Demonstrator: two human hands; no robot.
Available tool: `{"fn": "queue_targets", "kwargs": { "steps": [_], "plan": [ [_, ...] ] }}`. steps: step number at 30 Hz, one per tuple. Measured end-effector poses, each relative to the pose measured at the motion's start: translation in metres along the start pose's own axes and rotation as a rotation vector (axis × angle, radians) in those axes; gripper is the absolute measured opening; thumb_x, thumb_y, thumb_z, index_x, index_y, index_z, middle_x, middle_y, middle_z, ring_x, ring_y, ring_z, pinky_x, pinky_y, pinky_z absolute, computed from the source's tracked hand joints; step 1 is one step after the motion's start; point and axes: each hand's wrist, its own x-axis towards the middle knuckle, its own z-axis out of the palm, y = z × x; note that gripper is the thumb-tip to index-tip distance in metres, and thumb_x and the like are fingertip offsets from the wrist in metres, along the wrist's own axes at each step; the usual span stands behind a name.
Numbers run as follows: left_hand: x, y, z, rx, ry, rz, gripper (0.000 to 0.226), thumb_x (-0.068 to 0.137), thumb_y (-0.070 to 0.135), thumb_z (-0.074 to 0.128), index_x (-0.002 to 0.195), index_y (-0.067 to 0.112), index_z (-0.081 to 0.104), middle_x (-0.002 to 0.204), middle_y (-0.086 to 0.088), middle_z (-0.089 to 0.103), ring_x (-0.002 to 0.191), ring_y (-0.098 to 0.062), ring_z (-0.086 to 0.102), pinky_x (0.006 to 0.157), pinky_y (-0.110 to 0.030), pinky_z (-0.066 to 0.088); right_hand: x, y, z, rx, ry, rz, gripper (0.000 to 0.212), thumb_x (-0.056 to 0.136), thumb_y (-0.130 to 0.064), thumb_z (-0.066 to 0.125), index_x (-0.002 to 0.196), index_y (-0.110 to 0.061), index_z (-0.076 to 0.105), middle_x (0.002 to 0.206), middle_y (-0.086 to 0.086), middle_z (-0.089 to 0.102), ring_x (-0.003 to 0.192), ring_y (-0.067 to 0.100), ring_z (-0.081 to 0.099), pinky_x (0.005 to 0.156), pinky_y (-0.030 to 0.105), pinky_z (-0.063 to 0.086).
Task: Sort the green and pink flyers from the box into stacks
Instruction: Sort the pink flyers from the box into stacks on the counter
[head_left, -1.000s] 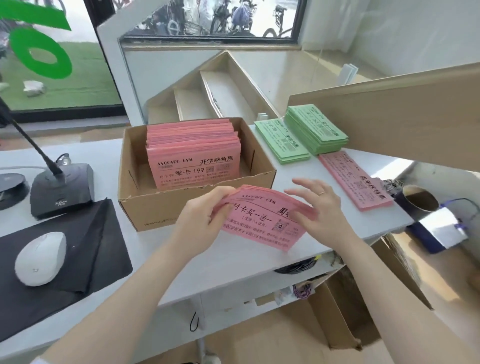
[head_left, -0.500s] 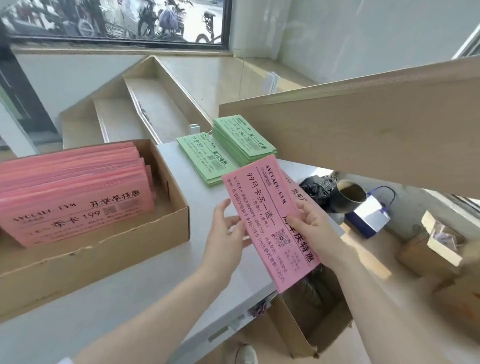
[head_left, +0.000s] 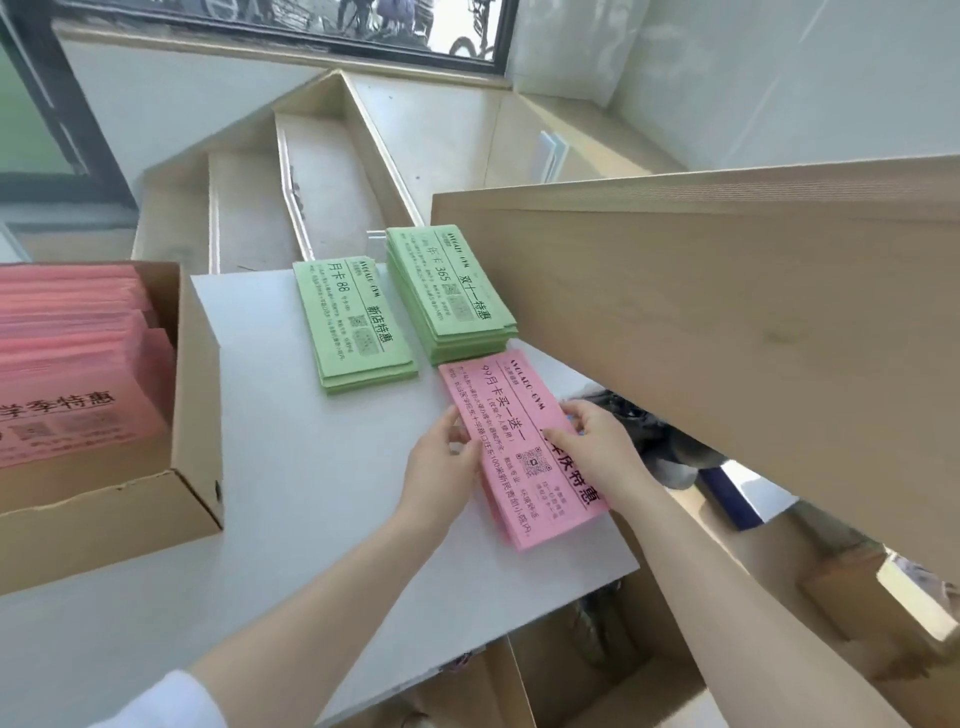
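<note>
While both hands bracket it, the pink flyer stack lies flat on the white table at centre-right of the frame, its far short end just beside the near end of the taller green flyer stack; the left hand rests against the stack's left long edge with fingers fairly straight, and whether any fingertip is under the paper cannot be told; the right hand lies on the stack's right side, fingers extended over the top sheet and the right edge, thumb on the printed face; neither hand shows a closed grip. A lower green flyer stack sits to the left of the taller one, the two near but apart, both in the upper centre. The cardboard box occupies the left edge of the frame; pink flyers in the box stand leaning in a thick row inside it. A light wooden panel crosses the right side of the frame, overhanging the table's right edge.
</note>
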Motion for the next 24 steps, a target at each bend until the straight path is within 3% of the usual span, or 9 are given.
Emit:
{"fn": "queue_targets", "kwargs": {
  "steps": [3,6,9,12,14,15,17,19,24],
  "plan": [
    [0.011,-0.003,0.005,0.016,0.046,0.021,0.04,0.091,0.006,0.046,0.092,0.045,0.055,0.075,0.008,0.057,0.064,-0.013,0.056,0.058,-0.019,0.049,0.015,0.005,0.004,-0.181,-0.041,-0.061,0.027,0.09,-0.021,0.053,0.116,-0.015,0.056,0.102,-0.004,0.062,0.087,0.012,0.057,0.06,0.022,0.038],
    [0.016,-0.004,0.012,0.048,0.086,-0.008,0.032,0.092,0.008,0.046,0.097,0.037,0.058,0.075,0.009,0.058,0.06,-0.005,0.056,0.051,-0.011,0.043,0.024,0.013,0.006,-0.264,-0.066,-0.118,0.022,0.09,-0.023,0.052,0.11,-0.015,0.059,0.102,-0.001,0.064,0.084,0.012,0.055,0.061,0.024,0.038],
    [0.015,-0.008,0.019,0.08,0.124,-0.016,0.029,0.092,0.014,0.046,0.116,0.026,0.056,0.105,0.003,0.054,0.084,-0.004,0.061,0.084,-0.025,0.052,0.035,0.023,0.006,-0.355,-0.109,-0.148,0.027,0.095,-0.03,0.043,0.11,-0.015,0.059,0.107,0.002,0.056,0.094,0.016,0.049,0.075,0.028,0.037],
    [0.005,-0.009,0.023,0.045,0.143,-0.074,0.051,0.096,0.012,0.041,0.144,0.017,0.026,0.143,0.003,0.028,0.132,-0.006,0.034,0.113,-0.032,0.026,0.039,0.024,0.003,-0.21,-0.122,-0.094,0.025,0.097,-0.024,0.035,0.088,-0.01,0.054,0.093,0.003,0.05,0.088,0.019,0.047,0.068,0.03,0.034],
    [-0.003,-0.007,0.027,-0.133,0.109,-0.091,0.05,0.096,0.005,0.036,0.14,0.028,0.028,0.144,0.009,0.035,0.127,0.006,0.037,0.105,-0.022,0.036,0.041,0.024,0.003,-0.071,-0.151,-0.025,0.018,0.095,-0.02,0.038,0.079,-0.014,0.043,0.079,0.001,0.052,0.071,0.015,0.047,0.057,0.029,0.031],
    [-0.005,-0.007,0.029,-0.215,0.071,-0.107,0.051,0.096,0.002,0.033,0.135,0.033,0.033,0.137,0.01,0.044,0.117,0.01,0.047,0.091,-0.014,0.045,0.042,0.023,0.004,0.001,-0.168,0.003,0.016,0.093,-0.019,0.04,0.077,-0.017,0.041,0.077,0.001,0.052,0.067,0.014,0.047,0.056,0.028,0.033],
    [-0.006,-0.009,0.035,-0.307,0.01,-0.157,0.056,0.095,0.001,0.031,0.141,0.032,0.026,0.137,0.011,0.046,0.11,0.001,0.054,0.07,-0.01,0.047,0.044,0.023,0.009,0.133,-0.198,0.038,0.015,0.09,-0.013,0.039,0.076,-0.019,0.042,0.081,0.006,0.057,0.067,0.016,0.054,0.06,0.03,0.041],
    [-0.007,-0.009,0.039,-0.38,0.01,-0.184,0.056,0.096,0.003,0.032,0.144,0.03,0.022,0.133,0.01,0.049,0.106,-0.004,0.058,0.064,-0.012,0.05,0.041,0.018,0.014,0.241,-0.22,0.048,0.022,0.09,-0.005,0.035,0.087,-0.02,0.051,0.093,0.004,0.066,0.078,0.02,0.064,0.066,0.035,0.053],
    [-0.008,-0.006,0.044,-0.429,-0.011,-0.18,0.044,0.097,0.007,0.033,0.127,0.039,0.029,0.108,0.02,0.058,0.092,-0.002,0.063,0.06,-0.014,0.052,0.037,0.012,0.011,0.407,-0.281,0.025,0.036,0.09,0.003,0.034,0.11,-0.018,0.055,0.104,0.002,0.067,0.089,0.02,0.067,0.064,0.03,0.054]
  ]
}}
